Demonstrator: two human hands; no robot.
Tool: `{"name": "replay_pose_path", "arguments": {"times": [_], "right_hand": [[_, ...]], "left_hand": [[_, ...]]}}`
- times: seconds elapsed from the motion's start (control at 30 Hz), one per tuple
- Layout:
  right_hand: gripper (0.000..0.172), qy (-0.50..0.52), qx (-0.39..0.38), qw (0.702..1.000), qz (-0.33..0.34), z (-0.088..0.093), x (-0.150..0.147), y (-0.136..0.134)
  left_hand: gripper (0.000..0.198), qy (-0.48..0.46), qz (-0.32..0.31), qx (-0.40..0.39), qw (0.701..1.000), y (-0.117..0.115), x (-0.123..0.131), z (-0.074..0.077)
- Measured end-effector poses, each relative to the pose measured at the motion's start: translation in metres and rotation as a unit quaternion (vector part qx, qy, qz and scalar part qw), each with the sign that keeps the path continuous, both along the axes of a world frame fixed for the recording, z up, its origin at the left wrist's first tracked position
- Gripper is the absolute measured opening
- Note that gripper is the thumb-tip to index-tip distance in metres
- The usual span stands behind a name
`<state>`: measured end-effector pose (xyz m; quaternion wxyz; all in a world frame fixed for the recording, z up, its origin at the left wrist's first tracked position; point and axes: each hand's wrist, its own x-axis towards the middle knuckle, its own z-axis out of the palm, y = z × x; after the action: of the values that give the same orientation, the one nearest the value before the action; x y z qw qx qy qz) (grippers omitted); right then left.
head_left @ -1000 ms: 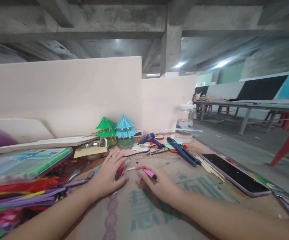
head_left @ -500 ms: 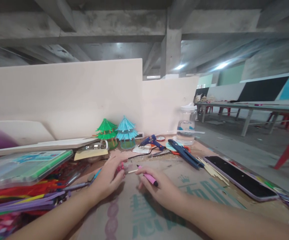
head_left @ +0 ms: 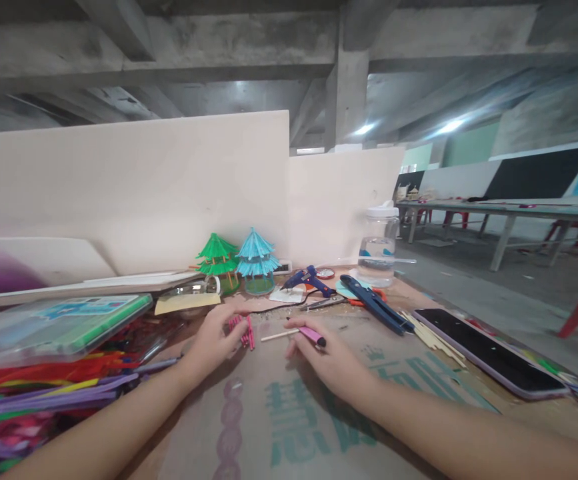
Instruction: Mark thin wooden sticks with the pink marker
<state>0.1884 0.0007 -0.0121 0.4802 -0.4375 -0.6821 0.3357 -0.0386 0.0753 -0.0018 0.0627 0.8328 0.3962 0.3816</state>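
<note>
Small pink sticks (head_left: 250, 332), joined like a little rack, are pinched between the thumb and fingers of my left hand (head_left: 217, 339) above the printed sheet (head_left: 259, 413). My right hand (head_left: 326, 357) is closed round a pink marker (head_left: 311, 335) with black ends. A thin pale stick (head_left: 279, 335) reaches left from my right fingertips towards the pink piece, with a gap between them. Behind my hands stand a green tiered paper roof model (head_left: 217, 257) and a light blue one (head_left: 257, 257).
A blue glue gun (head_left: 309, 280), a dark blue cutter (head_left: 376, 305), a water jug (head_left: 377, 247) and a phone (head_left: 491, 352) lie or stand behind and right. At left are a clear plastic case (head_left: 63, 327) and colourful pipe cleaners (head_left: 53, 400).
My right hand has shifted slightly right, and more of the pale stick shows. The pink piece now shows more clearly beside my left thumb. The view has turned a little left.
</note>
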Motion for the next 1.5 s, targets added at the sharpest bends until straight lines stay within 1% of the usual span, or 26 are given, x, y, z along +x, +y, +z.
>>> {"name": "replay_pose_path", "arguments": {"times": [0.1,0.17,0.2,0.27,0.37,0.43,0.47,0.57,0.63,0.7,0.8,0.83,0.93,1.0,1.1,1.2,1.27,1.37,1.43,1.5], "right_hand": [[0.028,0.009,-0.006,1.000,-0.001,0.001,0.000,0.001],[0.026,0.000,0.012,1.000,0.002,0.000,0.000,0.000],[0.026,-0.004,0.021,1.000,0.006,-0.001,-0.001,-0.001],[0.027,-0.005,0.027,0.999,0.017,-0.002,-0.001,-0.002],[0.028,0.004,0.015,1.000,0.025,-0.001,-0.002,-0.003],[0.028,0.013,0.009,1.000,0.018,0.000,-0.002,-0.003],[0.028,0.015,0.008,1.000,0.013,0.001,-0.002,-0.003],[0.028,-0.008,0.002,1.000,-0.005,-0.002,-0.003,0.000],[0.029,-0.040,0.000,0.999,-0.017,-0.005,-0.003,0.002],[0.029,-0.056,0.000,0.998,-0.012,-0.007,-0.003,0.003],[0.029,-0.055,-0.011,0.998,0.006,-0.008,-0.004,0.004],[0.029,-0.053,-0.016,0.998,0.012,-0.007,-0.004,0.004],[0.028,-0.035,-0.032,0.998,0.031,-0.005,-0.006,0.002],[0.029,-0.030,-0.042,0.997,0.057,-0.003,-0.007,-0.001],[0.029,-0.053,-0.014,0.995,0.080,-0.003,-0.006,-0.005],[0.030,-0.078,0.045,0.994,0.055,-0.004,-0.004,-0.007],[0.030,-0.066,0.059,0.996,0.014,-0.005,-0.003,-0.005],[0.030,-0.039,0.052,0.997,-0.047,-0.006,-0.001,0.002],[0.032,-0.033,0.033,0.997,-0.063,-0.009,0.000,0.008],[0.036,-0.036,0.011,0.998,-0.059,-0.012,0.000,0.013]], "left_hand": [[0.027,0.086,-0.085,0.002,0.993,-0.014,0.006,0.003],[0.027,0.148,-0.118,0.001,0.982,-0.022,0.009,0.005],[0.027,0.189,-0.120,0.008,0.975,-0.026,0.011,0.006],[0.029,0.255,-0.104,0.029,0.961,-0.036,0.016,0.009],[0.027,0.293,-0.075,0.034,0.953,-0.059,0.028,0.015],[0.023,0.307,-0.046,0.032,0.950,-0.080,0.036,0.019],[0.023,0.313,-0.044,0.034,0.948,-0.091,0.038,0.021],[0.020,0.327,-0.065,0.041,0.942,-0.118,0.038,0.027],[0.029,0.335,-0.115,0.049,0.934,-0.128,0.034,0.029],[0.033,0.313,-0.141,0.044,0.938,-0.131,0.030,0.028],[0.036,0.237,-0.144,0.013,0.961,-0.128,0.028,0.023],[0.038,0.224,-0.146,0.000,0.963,-0.126,0.028,0.021],[0.038,0.224,-0.155,-0.018,0.962,-0.121,0.029,0.016],[0.037,0.222,-0.154,-0.021,0.963,-0.119,0.027,0.014],[0.039,0.193,-0.148,-0.022,0.970,-0.116,0.024,0.011],[0.048,0.158,-0.158,-0.027,0.974,-0.112,0.022,0.007],[0.050,0.155,-0.168,-0.036,0.973,-0.110,0.021,0.005],[0.045,0.168,-0.161,-0.052,0.971,-0.108,0.022,0.002],[0.044,0.169,-0.153,-0.052,0.972,-0.109,0.023,0.001],[0.042,0.161,-0.150,-0.047,0.974,-0.110,0.023,-0.001]]}}
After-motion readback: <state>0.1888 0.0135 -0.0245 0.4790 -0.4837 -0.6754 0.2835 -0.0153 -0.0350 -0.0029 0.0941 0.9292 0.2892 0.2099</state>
